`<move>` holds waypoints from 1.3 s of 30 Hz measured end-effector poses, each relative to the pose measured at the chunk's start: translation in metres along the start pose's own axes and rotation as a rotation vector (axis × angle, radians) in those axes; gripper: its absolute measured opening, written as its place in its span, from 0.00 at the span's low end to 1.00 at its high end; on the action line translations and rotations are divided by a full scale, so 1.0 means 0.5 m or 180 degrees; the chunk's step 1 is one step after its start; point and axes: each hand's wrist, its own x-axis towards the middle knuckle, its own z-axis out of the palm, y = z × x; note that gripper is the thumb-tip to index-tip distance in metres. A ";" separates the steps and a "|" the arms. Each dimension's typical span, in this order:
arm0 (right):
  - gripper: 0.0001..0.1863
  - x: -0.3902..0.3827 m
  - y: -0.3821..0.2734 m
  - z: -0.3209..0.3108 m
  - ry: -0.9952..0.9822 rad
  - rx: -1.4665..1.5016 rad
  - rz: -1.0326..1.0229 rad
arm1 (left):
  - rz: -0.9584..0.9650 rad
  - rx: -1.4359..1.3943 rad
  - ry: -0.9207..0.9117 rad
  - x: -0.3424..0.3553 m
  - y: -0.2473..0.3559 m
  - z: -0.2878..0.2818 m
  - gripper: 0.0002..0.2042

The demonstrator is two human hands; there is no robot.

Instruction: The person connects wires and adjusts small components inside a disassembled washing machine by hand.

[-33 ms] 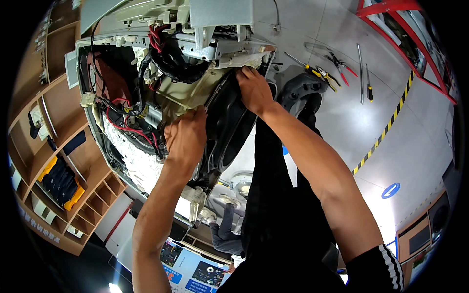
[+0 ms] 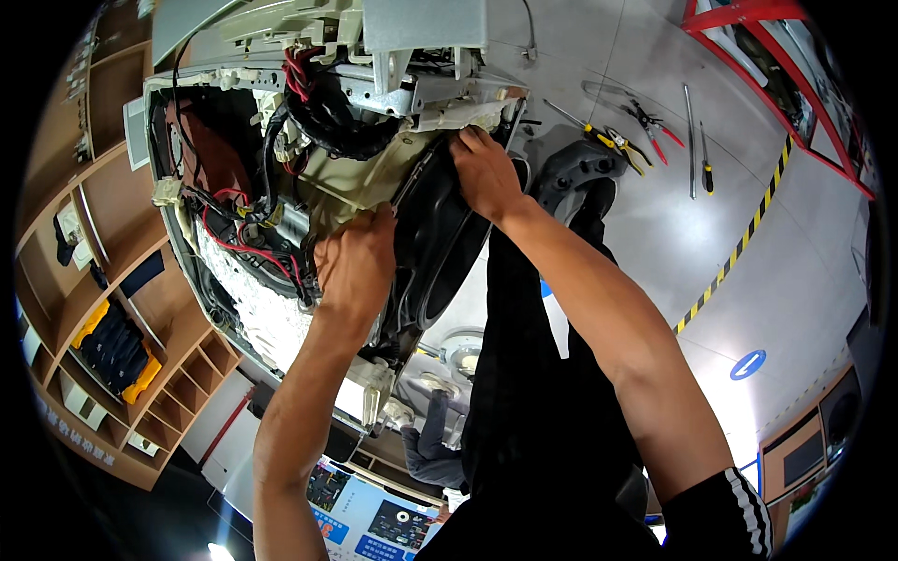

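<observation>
An opened appliance (image 2: 309,159) with exposed wiring fills the upper left, its top cut off. Both hands grip its black curved housing (image 2: 440,243): left hand (image 2: 357,266) closed on the lower edge, right hand (image 2: 485,173) clamped at the top, fingertips hidden.

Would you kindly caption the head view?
Both hands, left and right, grip a black housing inside an opened appliance.

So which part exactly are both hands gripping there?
Start at the opened appliance with its wiring exposed. Along its right edge runs a long black curved plastic housing; the left hand and right hand both rest on it. Unlike the beige casing beside it, it is dark and ribbed.
</observation>
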 end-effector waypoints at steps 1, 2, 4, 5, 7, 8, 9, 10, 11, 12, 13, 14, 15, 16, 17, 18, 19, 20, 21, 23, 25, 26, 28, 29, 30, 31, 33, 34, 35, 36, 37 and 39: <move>0.17 0.000 -0.004 -0.001 0.0060 -0.0017 -0.0072 | -0.0001 -0.0024 0.0010 0.000 0.000 0.000 0.08; 0.17 0.000 0.001 0.004 -0.0005 0.0035 -0.0101 | -0.0003 -0.0047 0.0020 -0.001 0.000 0.001 0.08; 0.15 0.007 0.012 0.010 -0.0133 0.0140 -0.0169 | 0.0005 -0.0076 0.0025 -0.001 0.001 0.001 0.07; 0.15 0.009 0.014 0.010 -0.0205 0.0196 -0.0140 | 0.0015 -0.0082 0.0021 0.000 0.002 0.000 0.07; 0.14 0.013 0.017 0.008 -0.0352 0.0311 -0.0080 | 0.0034 -0.0092 0.0062 0.001 0.002 -0.001 0.07; 0.14 0.016 0.017 0.005 -0.0403 0.0275 -0.0086 | 0.0043 -0.0097 0.0107 0.001 0.002 -0.002 0.06; 0.13 0.019 0.019 0.002 -0.0453 0.0238 -0.0092 | 0.0054 -0.0102 0.0153 0.002 0.003 -0.003 0.06; 0.13 0.021 0.021 0.003 -0.0498 0.0206 -0.0096 | 0.0062 -0.0059 0.0199 0.005 0.004 -0.007 0.06; 0.12 0.024 0.023 0.005 -0.0615 0.0201 -0.0031 | 0.0073 -0.0016 0.0246 0.008 0.006 -0.012 0.06; 0.11 0.027 0.025 0.008 -0.0730 0.0196 0.0034 | 0.0087 0.0027 0.0293 0.012 0.007 -0.015 0.06; 0.10 0.032 0.026 0.008 -0.0839 0.0188 0.0092 | 0.0135 0.0056 0.0323 0.013 0.006 -0.016 0.07; 0.10 0.033 0.024 0.009 -0.0763 0.0205 0.0139 | 0.0186 0.0087 0.0354 0.013 0.003 -0.016 0.07; 0.09 0.030 0.021 0.009 -0.0685 0.0222 0.0187 | 0.0239 0.0117 0.0386 0.015 0.002 -0.015 0.08; 0.08 0.029 0.016 0.006 -0.0610 0.0245 0.0237 | 0.0247 0.0081 0.0395 0.014 0.003 -0.015 0.09; 0.09 0.032 0.014 0.001 -0.0774 0.0203 0.0309 | 0.0257 0.0046 0.0405 0.013 0.003 -0.014 0.09; 0.09 0.035 0.013 -0.004 -0.0937 0.0162 0.0382 | 0.0268 0.0011 0.0414 0.013 0.004 -0.015 0.09; 0.10 0.040 0.013 -0.007 -0.1089 0.0123 0.0447 | 0.0236 0.0133 0.0278 0.014 0.005 -0.018 0.10; 0.10 0.040 0.014 -0.006 -0.1100 0.0109 0.0444 | 0.0203 0.0256 0.0143 0.015 0.008 -0.022 0.10; 0.10 0.037 0.013 -0.003 -0.1111 0.0097 0.0442 | 0.0169 0.0380 0.0007 0.016 0.010 -0.026 0.11; 0.13 0.039 0.013 -0.004 -0.1229 0.0118 0.0517 | 0.0161 0.0311 -0.0090 0.018 0.010 -0.026 0.11; 0.19 0.050 0.010 -0.007 -0.1446 0.0189 0.0649 | 0.0161 0.0275 -0.0131 0.016 0.007 -0.021 0.12; 0.19 0.053 0.007 -0.012 -0.1491 0.0278 0.0738 | 0.0165 0.0274 -0.0123 0.009 0.003 -0.014 0.13; 0.19 0.054 0.005 -0.022 -0.1591 0.0446 0.0920 | 0.0203 0.0242 -0.0060 -0.001 -0.004 -0.001 0.13; 0.19 0.047 0.009 -0.017 -0.1301 0.0633 0.0886 | 0.0236 0.0211 -0.0006 -0.006 -0.007 0.006 0.14; 0.19 0.038 0.015 -0.010 -0.1011 0.0818 0.0847 | 0.0266 0.0178 0.0048 -0.008 -0.009 0.009 0.14; 0.19 0.029 0.023 -0.004 -0.0726 0.0990 0.0816 | 0.0226 0.0154 0.0001 -0.005 -0.007 0.006 0.14; 0.19 0.014 0.033 0.013 -0.0558 0.0995 0.0590 | 0.0139 0.0102 -0.0093 0.000 -0.004 -0.005 0.13; 0.20 0.009 0.034 0.017 -0.0484 0.0999 0.0474 | 0.0189 0.0152 0.0029 0.000 -0.008 -0.001 0.11; 0.19 0.005 0.035 0.021 -0.0365 0.0945 0.0401 | 0.0203 0.0136 0.0110 -0.001 -0.007 0.001 0.10; 0.18 0.003 0.035 0.027 -0.0248 0.0892 0.0326 | 0.0214 0.0120 0.0192 -0.002 -0.005 0.001 0.08; 0.17 0.003 0.032 0.027 -0.0132 0.0834 0.0254 | 0.0227 0.0098 0.0272 -0.002 -0.004 0.001 0.07; 0.14 0.012 0.036 0.025 -0.0446 0.0647 0.0367 | 0.0181 0.0071 0.0211 -0.001 0.003 -0.003 0.05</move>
